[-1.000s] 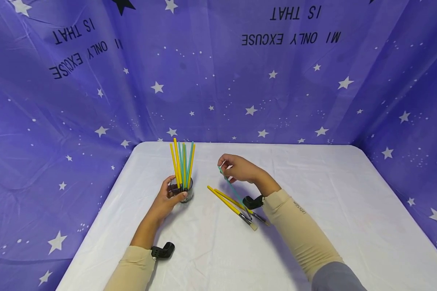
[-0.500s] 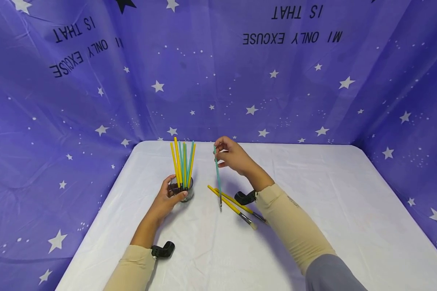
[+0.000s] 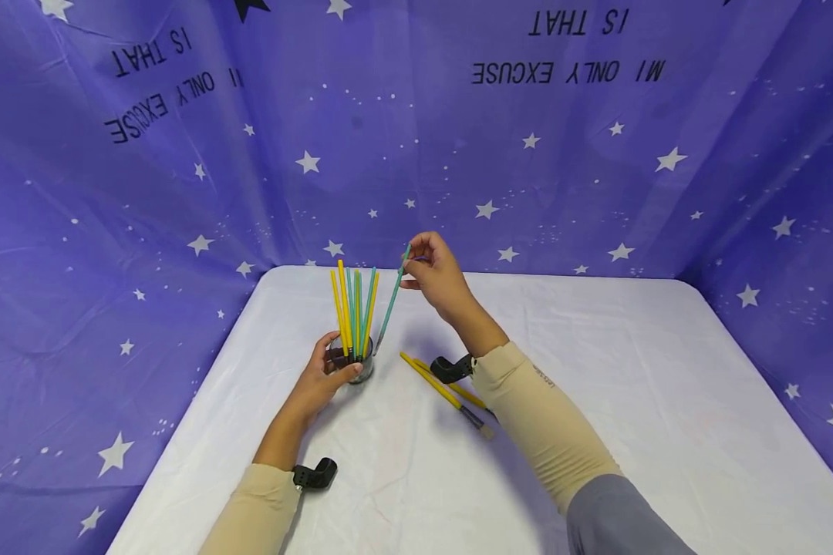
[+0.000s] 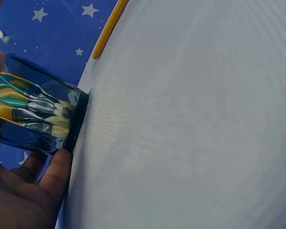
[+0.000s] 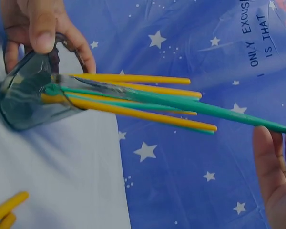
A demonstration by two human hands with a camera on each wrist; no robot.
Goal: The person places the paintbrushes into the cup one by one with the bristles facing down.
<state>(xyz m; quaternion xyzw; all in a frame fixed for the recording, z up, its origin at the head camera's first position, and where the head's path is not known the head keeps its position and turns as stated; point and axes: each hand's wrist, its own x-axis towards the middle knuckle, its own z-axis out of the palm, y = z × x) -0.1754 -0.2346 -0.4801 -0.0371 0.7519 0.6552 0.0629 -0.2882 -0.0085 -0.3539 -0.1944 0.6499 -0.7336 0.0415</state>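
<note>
My left hand (image 3: 322,383) grips a clear glass (image 4: 33,138) standing on the table, thumb on the near side and fingers round the far side. Inside it stand several yellow and green paintbrushes (image 3: 356,316), bristles down, as the left wrist view shows through the glass wall. My right hand (image 3: 439,276) pinches a green paintbrush (image 3: 392,304) near the handle's top end. That brush hangs tilted, its bristle end low at the right side of the glass rim. In the right wrist view this brush (image 5: 195,106) overlaps the glass mouth and the other handles.
Two yellow paintbrushes (image 3: 433,382) lie crossed on the white table (image 3: 403,478), right of the glass and partly under the right wrist's camera (image 3: 451,369). A purple star-printed cloth (image 3: 416,154) hangs behind the table and along its sides.
My right hand has lifted the green brush off the table by the yellow ones and carried it up and left to the glass, turning it steeper. My left hand still holds the glass.
</note>
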